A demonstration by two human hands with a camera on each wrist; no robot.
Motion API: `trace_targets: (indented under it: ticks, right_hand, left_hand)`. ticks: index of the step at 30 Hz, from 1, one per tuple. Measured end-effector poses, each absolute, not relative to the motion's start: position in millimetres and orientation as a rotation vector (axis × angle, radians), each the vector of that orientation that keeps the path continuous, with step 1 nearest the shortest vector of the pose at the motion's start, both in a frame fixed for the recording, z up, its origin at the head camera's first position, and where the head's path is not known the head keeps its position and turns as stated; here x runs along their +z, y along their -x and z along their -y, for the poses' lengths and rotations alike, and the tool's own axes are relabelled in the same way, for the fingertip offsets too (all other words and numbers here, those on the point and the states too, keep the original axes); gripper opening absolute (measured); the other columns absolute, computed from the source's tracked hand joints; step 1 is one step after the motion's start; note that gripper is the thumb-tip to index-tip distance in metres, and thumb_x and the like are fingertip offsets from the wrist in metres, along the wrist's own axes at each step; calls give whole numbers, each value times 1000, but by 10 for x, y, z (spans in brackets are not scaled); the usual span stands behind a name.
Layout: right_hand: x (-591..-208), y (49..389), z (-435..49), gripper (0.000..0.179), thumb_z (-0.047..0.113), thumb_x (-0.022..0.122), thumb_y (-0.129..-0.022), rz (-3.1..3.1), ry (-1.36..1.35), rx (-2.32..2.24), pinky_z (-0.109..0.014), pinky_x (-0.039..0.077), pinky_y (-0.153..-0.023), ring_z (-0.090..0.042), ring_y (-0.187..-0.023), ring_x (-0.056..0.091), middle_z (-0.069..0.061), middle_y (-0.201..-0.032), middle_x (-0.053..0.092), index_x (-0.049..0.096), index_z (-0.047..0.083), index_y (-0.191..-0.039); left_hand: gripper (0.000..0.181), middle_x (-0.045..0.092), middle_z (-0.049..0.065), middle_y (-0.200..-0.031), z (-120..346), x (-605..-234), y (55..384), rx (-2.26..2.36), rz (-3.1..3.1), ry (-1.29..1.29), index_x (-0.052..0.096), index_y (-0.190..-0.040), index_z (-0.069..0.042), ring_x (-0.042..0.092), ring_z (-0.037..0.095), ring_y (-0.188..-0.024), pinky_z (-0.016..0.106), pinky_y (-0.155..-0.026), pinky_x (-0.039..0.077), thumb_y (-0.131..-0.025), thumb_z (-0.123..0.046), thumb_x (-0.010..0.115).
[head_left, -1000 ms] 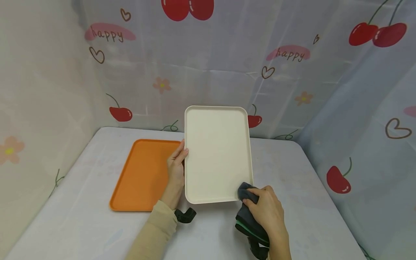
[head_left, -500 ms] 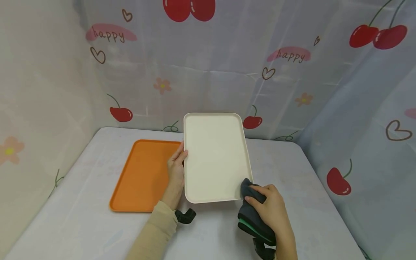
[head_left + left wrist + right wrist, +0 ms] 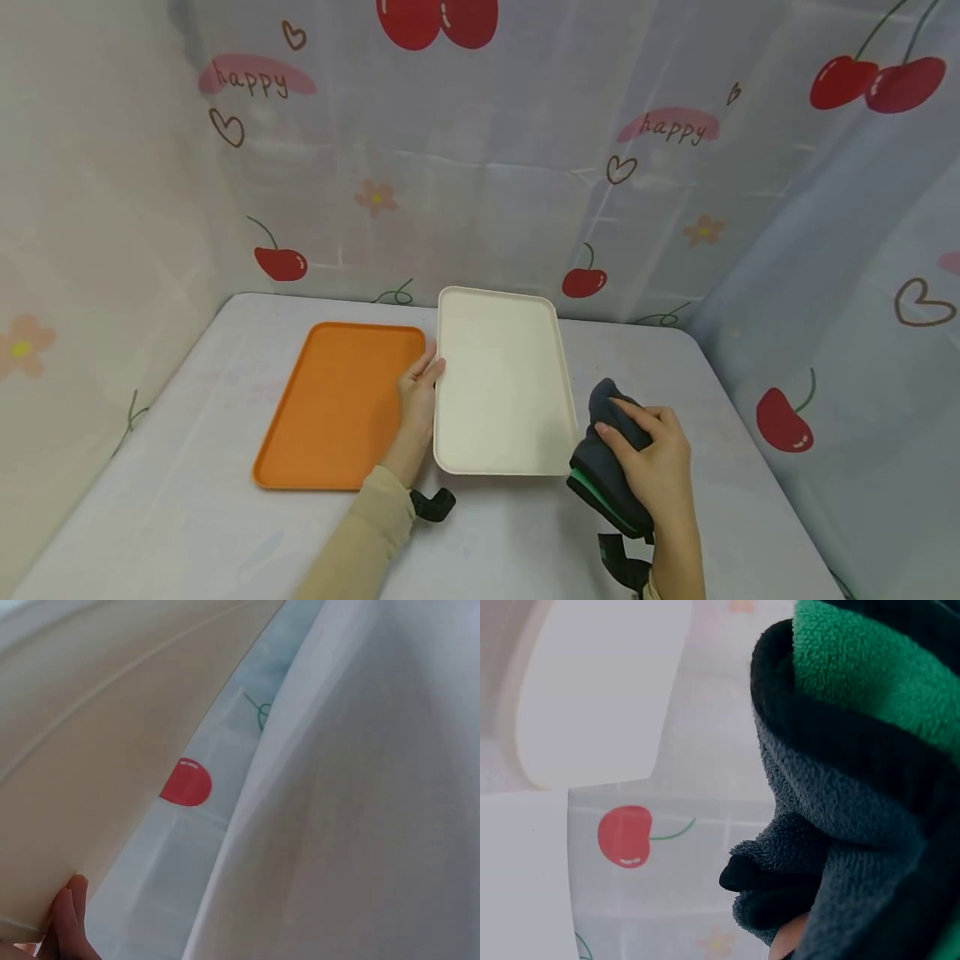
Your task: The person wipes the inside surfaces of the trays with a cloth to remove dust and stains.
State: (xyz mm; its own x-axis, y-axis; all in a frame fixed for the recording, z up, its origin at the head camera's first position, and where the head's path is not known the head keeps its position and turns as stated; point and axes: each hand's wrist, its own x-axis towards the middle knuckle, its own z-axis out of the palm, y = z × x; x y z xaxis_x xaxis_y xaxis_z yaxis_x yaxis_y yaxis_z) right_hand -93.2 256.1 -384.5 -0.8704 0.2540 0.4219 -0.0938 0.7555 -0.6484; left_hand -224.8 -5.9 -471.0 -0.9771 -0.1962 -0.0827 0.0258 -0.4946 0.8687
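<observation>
In the head view my left hand (image 3: 416, 400) grips the left edge of a cream rectangular tray (image 3: 502, 383), which is held up and tilted over the table. The left wrist view shows the underside of the tray (image 3: 97, 757), with fingertips (image 3: 71, 911) at its edge. My right hand (image 3: 662, 458) pinches a folded dark grey cloth (image 3: 609, 471) with black edging and a green inner side. The cloth is just right of the tray's lower right corner. Seen from the right wrist, the cloth (image 3: 847, 795) hides most of that hand.
An orange tray (image 3: 341, 408) lies flat on the white-covered table (image 3: 510, 550), left of the cream one and partly overlapped by the left hand. A white curtain (image 3: 480, 208) printed with cherries hangs behind the table's far edge and along the right side.
The cream tray has come down and leans further back, its top edge lower. My right hand has drawn the cloth off the tray's lower right corner, moving right and slightly up.
</observation>
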Motion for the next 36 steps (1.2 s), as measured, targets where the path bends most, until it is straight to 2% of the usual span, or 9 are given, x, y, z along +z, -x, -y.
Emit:
trace_targets:
  ticks: [5,8,14,18,26,31,36]
  right_hand:
    - [-3794,970,-2552,39,10,81,-78,2444,107,952,-27,42,-68,-24,-87,52,-14,-97,57,73,6,-116]
    - [-3760,989,-2550,39,10,81,-78,2430,96,964,-24,41,-69,-22,-86,51,-13,-97,56,73,6,-116]
    - [-3741,1003,-2525,39,10,81,-78,2414,96,989,-17,37,-69,-20,-87,50,-12,-97,57,73,6,-116]
    - [-3755,999,-2500,39,9,81,-78,2423,97,1003,-19,38,-69,-21,-86,49,-13,-97,57,73,6,-116]
    - [-3783,995,-2490,39,10,81,-79,2443,102,1005,-21,39,-68,-19,-85,49,-12,-97,57,73,7,-117]
    - [-3809,995,-2494,39,12,81,-80,2454,112,1008,-20,39,-69,-20,-86,50,-12,-98,57,73,8,-117]
    - [-3849,987,-2496,39,12,81,-80,2464,116,1011,-21,40,-70,-21,-87,51,-12,-98,57,73,8,-117]
  left_hand:
    - [44,47,12,-149,10,-4780,2239,-2565,1603,-308,54,-138,-1,46,27,-136,25,-99,51,-95,-6,60]
    - [43,46,14,-149,-20,-4828,2232,-2541,1641,-339,54,-138,-1,46,28,-136,31,-104,49,-96,-7,60]
    - [43,48,12,-148,-62,-4920,2247,-2531,1661,-393,56,-137,-5,49,29,-133,34,-104,49,-95,-7,60]
    - [43,48,11,-148,-79,-4978,2252,-2523,1702,-408,54,-139,-6,50,28,-131,38,-108,46,-96,-9,59]
    - [50,36,14,-155,-90,-5110,2287,-2403,1941,-300,42,-147,-3,36,30,-143,44,-116,35,-100,-13,54]
    - [65,24,17,-159,-87,-5070,2249,-2237,2241,-196,27,-151,4,23,31,-148,47,-120,25,-97,-17,57]
    - [75,21,19,-160,-100,-5005,2192,-2109,2445,-144,24,-152,4,16,35,-150,51,-122,17,-94,-26,62]
